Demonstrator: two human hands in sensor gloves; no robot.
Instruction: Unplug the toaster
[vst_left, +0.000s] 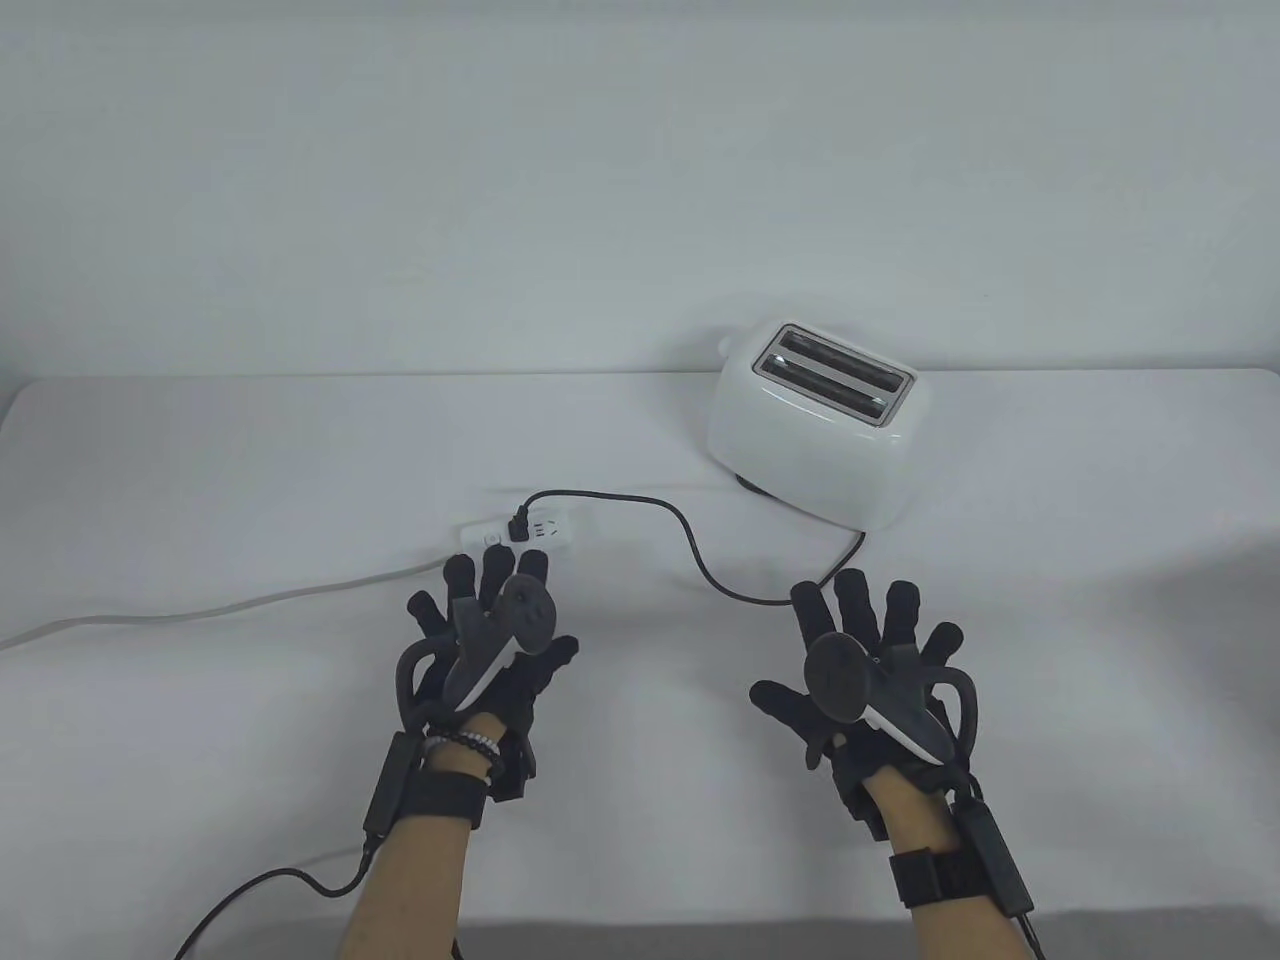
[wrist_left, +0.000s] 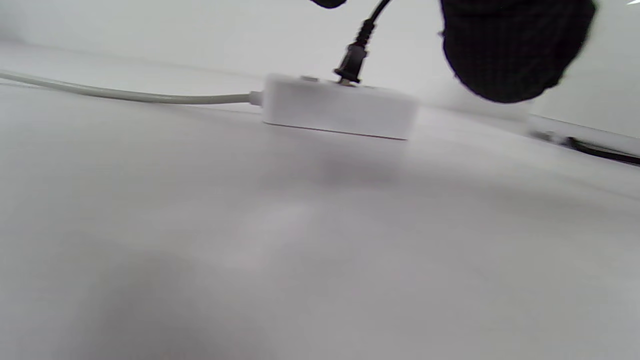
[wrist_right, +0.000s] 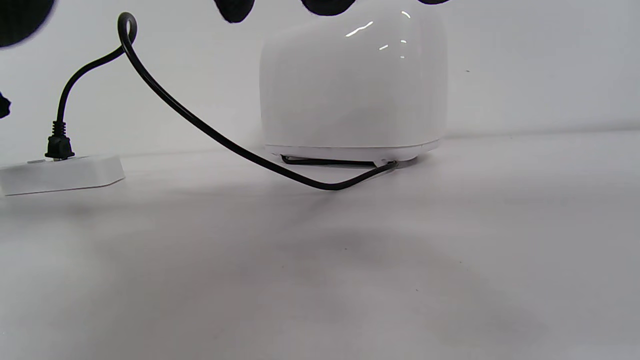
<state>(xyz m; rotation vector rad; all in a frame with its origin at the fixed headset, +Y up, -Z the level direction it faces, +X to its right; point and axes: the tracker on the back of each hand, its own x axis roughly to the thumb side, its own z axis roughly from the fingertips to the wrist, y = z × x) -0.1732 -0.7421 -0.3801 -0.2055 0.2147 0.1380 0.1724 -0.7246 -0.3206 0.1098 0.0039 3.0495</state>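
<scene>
A white two-slot toaster (vst_left: 815, 425) stands at the back right of the table; it also shows in the right wrist view (wrist_right: 350, 90). Its black cord (vst_left: 690, 545) runs left to a black plug (vst_left: 518, 524) seated in a white power strip (vst_left: 520, 531). The plug (wrist_left: 352, 62) stands upright in the strip (wrist_left: 340, 107) in the left wrist view, and the plug (wrist_right: 59, 145) and strip (wrist_right: 60, 175) show in the right wrist view. My left hand (vst_left: 490, 620) is open, fingers spread, just in front of the strip. My right hand (vst_left: 870, 650) is open and empty in front of the toaster.
The strip's grey-white cable (vst_left: 200, 610) runs off to the table's left edge. A black glove cable (vst_left: 260, 890) lies near the front edge by my left arm. A white wall stands behind the table.
</scene>
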